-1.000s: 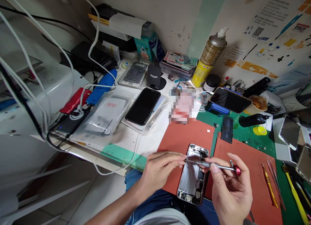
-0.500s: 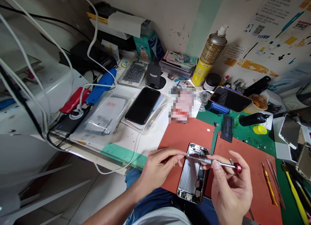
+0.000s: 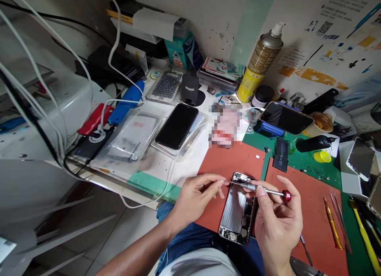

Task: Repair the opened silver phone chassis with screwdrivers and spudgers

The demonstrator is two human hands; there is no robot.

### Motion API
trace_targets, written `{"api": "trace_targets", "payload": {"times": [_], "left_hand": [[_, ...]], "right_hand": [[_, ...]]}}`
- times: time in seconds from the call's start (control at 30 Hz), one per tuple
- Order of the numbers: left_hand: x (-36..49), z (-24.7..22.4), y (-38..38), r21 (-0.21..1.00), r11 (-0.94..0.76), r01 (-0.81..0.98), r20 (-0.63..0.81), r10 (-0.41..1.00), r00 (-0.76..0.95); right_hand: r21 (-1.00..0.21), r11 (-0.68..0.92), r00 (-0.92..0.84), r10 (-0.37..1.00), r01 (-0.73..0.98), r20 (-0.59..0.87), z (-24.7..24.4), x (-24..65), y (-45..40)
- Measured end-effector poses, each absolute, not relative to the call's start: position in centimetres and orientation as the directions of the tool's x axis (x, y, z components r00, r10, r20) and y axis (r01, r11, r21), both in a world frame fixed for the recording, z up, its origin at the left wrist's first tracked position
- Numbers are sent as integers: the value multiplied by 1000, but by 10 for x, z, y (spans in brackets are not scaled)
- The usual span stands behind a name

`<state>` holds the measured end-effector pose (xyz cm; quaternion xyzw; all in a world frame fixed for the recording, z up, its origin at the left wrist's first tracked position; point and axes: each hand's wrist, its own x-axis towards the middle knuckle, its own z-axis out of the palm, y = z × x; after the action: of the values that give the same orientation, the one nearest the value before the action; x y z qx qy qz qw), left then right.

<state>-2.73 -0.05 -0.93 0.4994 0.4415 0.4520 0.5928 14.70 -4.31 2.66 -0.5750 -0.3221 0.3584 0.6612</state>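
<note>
A slim metal screwdriver [image 3: 270,191] with a red cap lies across my right hand [image 3: 276,218], gripped between thumb and fingers. Its tip points left and reaches the fingertips of my left hand [image 3: 196,198]. Thumb and forefinger of that hand are pinched together at the tip; whatever is between them is too small to make out. Beneath both hands an opened phone housing [image 3: 235,214], its silvery inside and small parts exposed, hangs over the near edge of the red mat [image 3: 230,161]. A black phone battery [image 3: 280,159] lies beyond the right hand.
Gold-handled tweezers [image 3: 332,224] and a small metal pry tool [image 3: 306,250] lie at right. A black phone [image 3: 177,126] rests on plastic sleeves at left. Behind stand a spray can [image 3: 260,63] and a propped phone [image 3: 286,118]. A white cable [image 3: 166,188] droops over the table edge.
The view has shifted slightly. Both hands and the screwdriver sit a little higher over the housing, near its upper end. The pry tool by the right wrist shows more fully.
</note>
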Motion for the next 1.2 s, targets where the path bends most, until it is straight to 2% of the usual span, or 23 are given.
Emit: {"api": "trace_targets", "payload": {"times": [0.6, 1.2], "left_hand": [[-29, -9, -2, 1000, 21, -21, -15, 974, 225], [-28, -10, -1, 999, 19, -38, -10, 972, 235]], "right_hand": [[-996, 89, 534, 843, -17, 66, 30, 146, -44], [-993, 109, 509, 858, -49, 70, 28, 147, -44]]}}
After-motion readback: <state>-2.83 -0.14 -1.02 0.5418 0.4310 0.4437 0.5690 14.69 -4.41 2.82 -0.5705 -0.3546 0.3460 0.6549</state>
